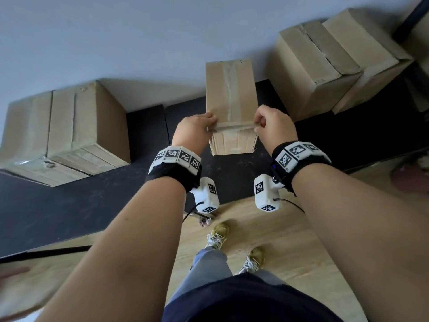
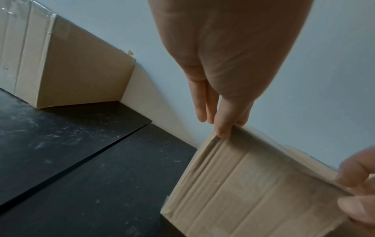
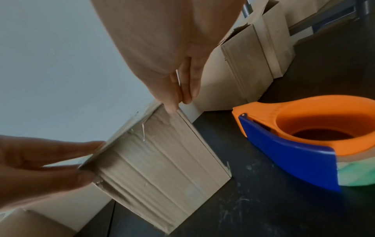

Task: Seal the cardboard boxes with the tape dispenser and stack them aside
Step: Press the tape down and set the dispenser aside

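A small cardboard box (image 1: 232,98) stands on the black table (image 1: 69,205) against the wall, with clear tape running along its top seam. My left hand (image 1: 212,126) pinches the box's near top edge at the left corner, thumb on the front face. My right hand (image 1: 257,126) pinches the same edge at the right corner with curled fingers. The wrist views show the box's front face (image 2: 253,192) (image 3: 162,168) with my left hand (image 2: 229,128) and right hand (image 3: 176,105) at its corners. An orange and blue tape dispenser (image 3: 304,141) lies on the table right of the box.
Two taped boxes (image 1: 69,135) sit side by side at the left against the wall. Larger boxes (image 1: 325,70) stand at the right, one with a gap between its top flaps. The table's front edge runs just below my wrists, with wooden floor (image 1: 290,240) beyond.
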Demonstrator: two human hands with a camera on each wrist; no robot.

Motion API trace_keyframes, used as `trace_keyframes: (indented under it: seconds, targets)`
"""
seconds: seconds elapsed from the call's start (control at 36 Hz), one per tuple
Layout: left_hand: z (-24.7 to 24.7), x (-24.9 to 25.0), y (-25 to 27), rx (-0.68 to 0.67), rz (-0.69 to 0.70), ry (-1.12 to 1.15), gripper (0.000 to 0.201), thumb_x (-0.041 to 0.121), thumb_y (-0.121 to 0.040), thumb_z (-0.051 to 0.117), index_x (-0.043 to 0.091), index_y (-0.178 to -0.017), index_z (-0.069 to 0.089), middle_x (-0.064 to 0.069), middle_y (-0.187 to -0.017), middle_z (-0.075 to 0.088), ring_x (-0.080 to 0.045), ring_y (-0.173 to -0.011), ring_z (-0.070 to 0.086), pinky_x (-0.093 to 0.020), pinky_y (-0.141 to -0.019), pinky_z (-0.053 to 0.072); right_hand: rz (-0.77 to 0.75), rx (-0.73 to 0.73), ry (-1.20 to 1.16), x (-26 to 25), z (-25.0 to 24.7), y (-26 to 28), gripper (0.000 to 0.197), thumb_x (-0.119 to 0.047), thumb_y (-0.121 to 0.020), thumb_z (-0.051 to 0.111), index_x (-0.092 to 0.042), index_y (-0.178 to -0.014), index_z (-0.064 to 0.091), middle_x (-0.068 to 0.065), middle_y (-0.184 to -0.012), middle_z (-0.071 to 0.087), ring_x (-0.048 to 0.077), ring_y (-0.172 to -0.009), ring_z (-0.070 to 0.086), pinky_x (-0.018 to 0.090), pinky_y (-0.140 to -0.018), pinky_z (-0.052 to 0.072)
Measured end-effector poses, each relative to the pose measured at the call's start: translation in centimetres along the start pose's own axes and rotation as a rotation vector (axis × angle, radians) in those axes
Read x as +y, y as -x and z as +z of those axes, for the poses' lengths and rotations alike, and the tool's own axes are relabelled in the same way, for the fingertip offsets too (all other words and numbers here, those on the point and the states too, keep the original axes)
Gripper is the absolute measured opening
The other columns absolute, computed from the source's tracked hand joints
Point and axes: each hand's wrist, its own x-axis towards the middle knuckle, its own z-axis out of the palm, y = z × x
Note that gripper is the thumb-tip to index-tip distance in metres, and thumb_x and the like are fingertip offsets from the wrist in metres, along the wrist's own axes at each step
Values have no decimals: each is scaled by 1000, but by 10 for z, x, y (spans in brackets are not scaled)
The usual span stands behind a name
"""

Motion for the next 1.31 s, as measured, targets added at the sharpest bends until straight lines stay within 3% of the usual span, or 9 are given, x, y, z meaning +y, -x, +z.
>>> trace_keyframes:
  seconds: [0.28, 0.5, 0.58, 0.67, 0.81, 0.89, 1.03, 1.22, 1.31]
  targets:
    - [26, 4, 14, 142, -84, 35, 41, 15, -96, 52, 30, -134, 56, 13, -145, 44, -8, -131, 46, -6, -96, 26, -14, 87, 16, 2, 12, 3, 22, 6, -79, 53, -14, -74, 45, 9, -73, 51, 30, -64, 50, 38, -56, 40]
    - [16, 10, 20, 138, -97, 121, 43, 10, -90, 53, 27, -128, 61, 11, -142, 49, -10, -126, 51, -15, -101, 36, 79, 37, -118, -1, 6, 8, 16, 6, -74, 50, -7, -81, 56, 11, -82, 60, 28, -75, 54, 36, -64, 46]
    - [9, 16, 22, 115, -174, 211, 47, 15, -85, 49, 32, -127, 62, 18, -142, 47, -2, -119, 55, -15, -96, 41, 128, 49, -138, -5, 3, 9, 9, -1, -82, 47, -2, -79, 56, 16, -77, 58, 28, -67, 49, 35, -58, 39]
    - [8, 22, 24, 128, -220, 248, 38, 29, -90, 51, 32, -126, 63, 20, -142, 46, 0, -116, 55, -13, -94, 39, 157, 53, -150, -6, 1, 8, 20, -17, -85, 52, -4, -71, 49, 14, -65, 51, 27, -60, 41, 35, -54, 34]
    - [12, 16, 23, 98, -125, 116, 43, 39, -87, 65, 26, -128, 62, 13, -144, 46, -11, -118, 57, -28, -102, 43, 67, -20, -83, -2, -2, 7, 24, -22, -81, 69, -9, -73, 50, 10, -77, 62, 27, -71, 56, 35, -61, 44]
    - [13, 16, 19, 91, -53, -60, 37, 37, -93, 57, 22, -127, 61, 12, -146, 44, -14, -122, 54, -26, -96, 43, -2, -34, -7, -2, -3, 4, 28, -21, -84, 71, -11, -74, 46, 12, -77, 59, 29, -70, 54, 36, -60, 42]
    - [10, 20, 9, -24, 50, -347, 36, 35, -101, 43, 10, -126, 52, 3, -146, 43, -33, -103, 61, -44, -81, 49, -102, -57, 147, -2, -2, -2, 24, -21, -90, 64, -7, -81, 48, 7, -74, 48, 25, -66, 46, 31, -57, 32]
    - [14, 23, 5, -96, 42, -486, 45, 35, -104, 32, 10, -141, 38, -3, -157, 25, -34, -109, 57, -42, -84, 48, -152, 36, 264, -1, 10, 8, 15, -17, -95, 56, -5, -88, 50, 8, -78, 42, 26, -73, 44, 33, -57, 27]
    - [22, 17, 10, 20, 23, -348, 44, 35, -101, 40, 11, -136, 49, -2, -152, 37, -34, -97, 63, -41, -76, 52, -151, 87, 242, 0, 13, 12, 18, -20, -94, 57, -4, -89, 52, 6, -78, 41, 26, -74, 44, 31, -56, 25]
